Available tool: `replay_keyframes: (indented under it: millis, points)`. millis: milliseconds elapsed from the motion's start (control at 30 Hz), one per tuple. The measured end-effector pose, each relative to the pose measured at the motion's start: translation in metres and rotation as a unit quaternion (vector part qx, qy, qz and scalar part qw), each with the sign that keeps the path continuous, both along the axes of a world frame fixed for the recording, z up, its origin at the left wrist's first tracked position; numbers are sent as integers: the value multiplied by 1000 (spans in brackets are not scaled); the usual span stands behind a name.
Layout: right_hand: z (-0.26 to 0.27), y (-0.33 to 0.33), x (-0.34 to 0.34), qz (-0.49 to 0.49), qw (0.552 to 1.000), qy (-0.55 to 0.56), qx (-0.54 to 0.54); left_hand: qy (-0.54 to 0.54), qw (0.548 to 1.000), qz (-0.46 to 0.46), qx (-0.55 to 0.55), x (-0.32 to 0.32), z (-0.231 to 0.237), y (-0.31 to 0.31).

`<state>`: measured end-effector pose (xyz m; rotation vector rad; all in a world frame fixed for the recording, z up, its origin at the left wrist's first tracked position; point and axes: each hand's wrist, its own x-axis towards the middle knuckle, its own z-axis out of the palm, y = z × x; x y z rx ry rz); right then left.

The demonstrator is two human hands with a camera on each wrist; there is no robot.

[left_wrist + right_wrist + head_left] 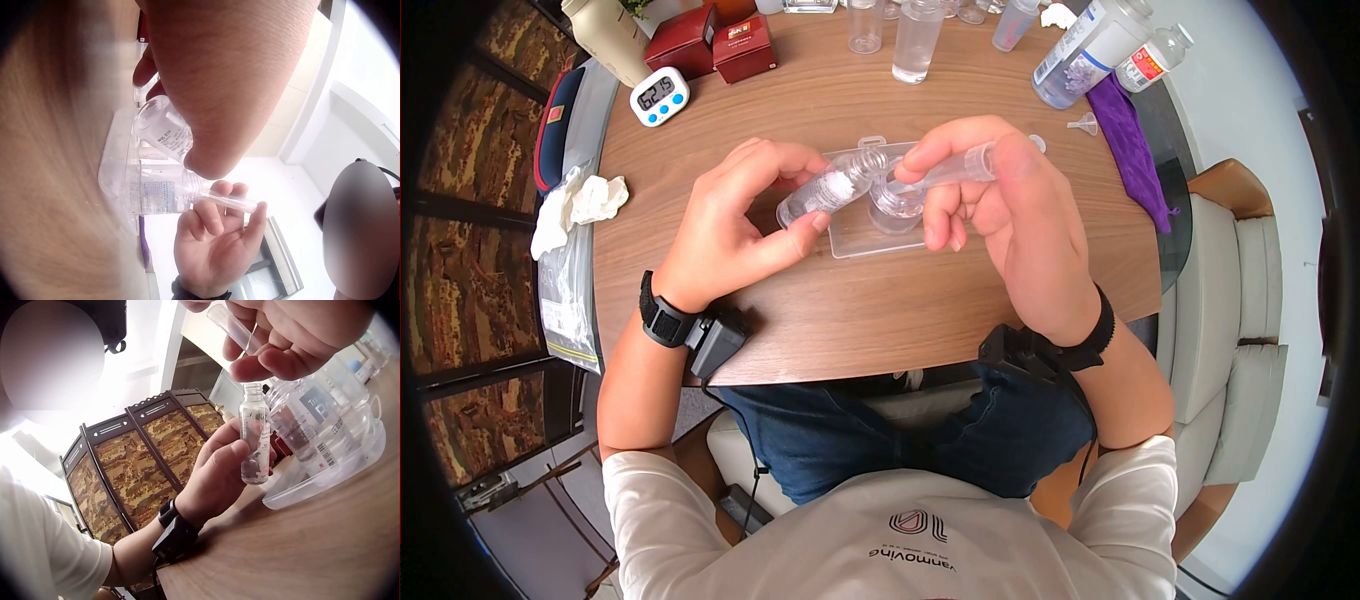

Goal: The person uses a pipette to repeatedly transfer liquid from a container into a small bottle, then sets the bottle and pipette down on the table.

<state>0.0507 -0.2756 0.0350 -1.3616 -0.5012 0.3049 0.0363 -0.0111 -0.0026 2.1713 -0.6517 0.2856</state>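
Note:
In the head view the left hand point(745, 215) grips a small clear bottle point(825, 195), tilted with its open neck to the upper right; the right wrist view shows this bottle point(255, 444) too. The right hand point(1025, 215) pinches a clear tube point(960, 168) between thumb and fingers. A wider clear bottle point(896, 212) stands on a transparent plastic tray point(850, 243) between the hands. In the left wrist view the tube point(228, 201) slopes by the mouth of the wide bottle point(159, 190); whether it is inside cannot be told.
A white timer point(660, 97) and dark red boxes point(745, 48) are at the back left. Clear cups point(917, 45) stand at the back. At the right lie a large bottle point(1080, 60), a small funnel point(1084, 124) and a purple cloth point(1128, 155). Crumpled tissue point(598, 199) lies left.

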Motion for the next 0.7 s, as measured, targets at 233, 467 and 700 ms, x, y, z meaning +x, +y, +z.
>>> replay_keyframes:
  millis: [233,467,700]
  points:
    - [6,-6,-3,-17,999,-29,-17,11,1000,1,-2,-1,2,0]
    - [31,-41,-5,-12,990,-112,89,9,1000,-1,-7,-1,-1,1]
    - [32,-41,-7,0,981,-148,124,-14,1000,-21,2,1,1,0]
